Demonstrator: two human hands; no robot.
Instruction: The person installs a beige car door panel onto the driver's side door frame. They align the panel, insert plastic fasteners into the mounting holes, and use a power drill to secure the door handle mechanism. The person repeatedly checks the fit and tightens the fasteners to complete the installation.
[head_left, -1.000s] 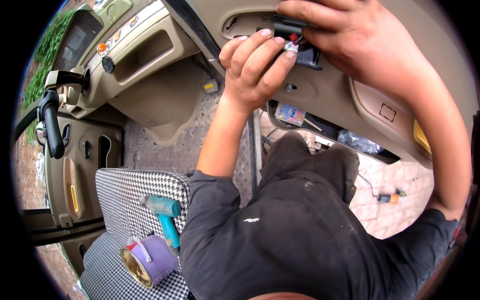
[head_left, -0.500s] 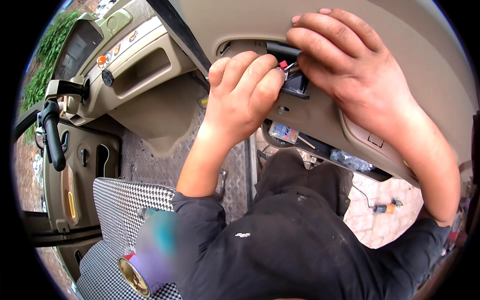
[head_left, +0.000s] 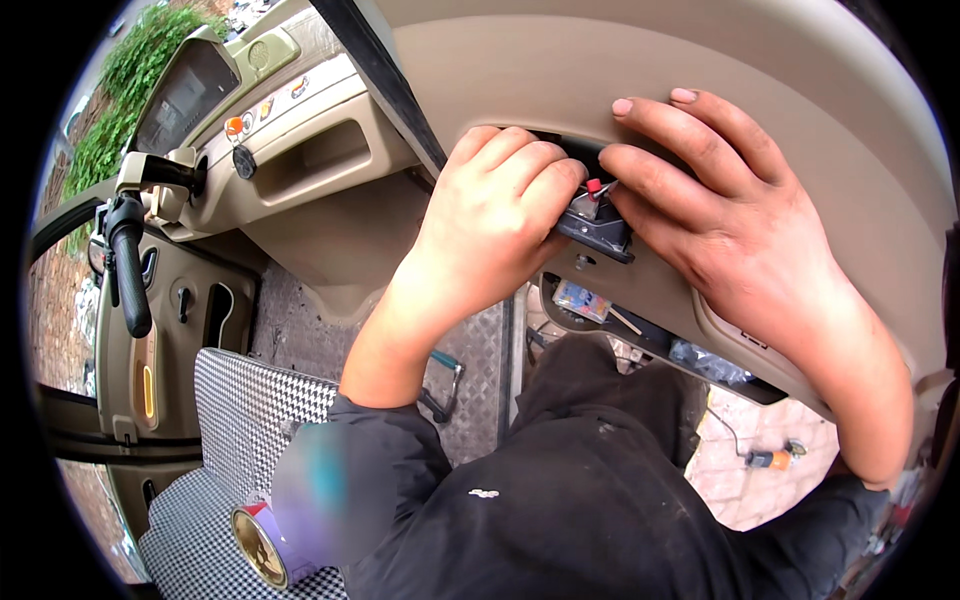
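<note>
1. The left hand (head_left: 490, 235) is raised to the beige panel (head_left: 800, 90) overhead, its fingers (head_left: 540, 175) curled together and pressed against a small black part (head_left: 597, 228) set in an opening of that panel.
2. The right hand (head_left: 730, 215) lies on the other side of the same black part; its thumb and forefinger close on it from the right, and the remaining fingers spread flat on the panel above.
3. The black part sits between the two hands, at the lower edge of the dark opening, with a small red piece (head_left: 593, 186) and thin wires showing at its top (how firmly either hand grips it cannot be told).
4. Below the panel a long slot (head_left: 650, 335) shows loose wires and a pale blue plug.
5. Lower left, a seat with a black-and-white checked cover (head_left: 250, 410) carries a round tin (head_left: 260, 545) lying on its side, next to a blurred patch.
6. On the metal tread floor (head_left: 480, 350) near the left forearm lies a tool with a teal handle (head_left: 445, 362).
7. At far left stands a black lever grip (head_left: 128, 265) beside the beige dashboard (head_left: 300, 150).
8. The person's dark sleeves and trousers fill the lower middle of the view.
</note>
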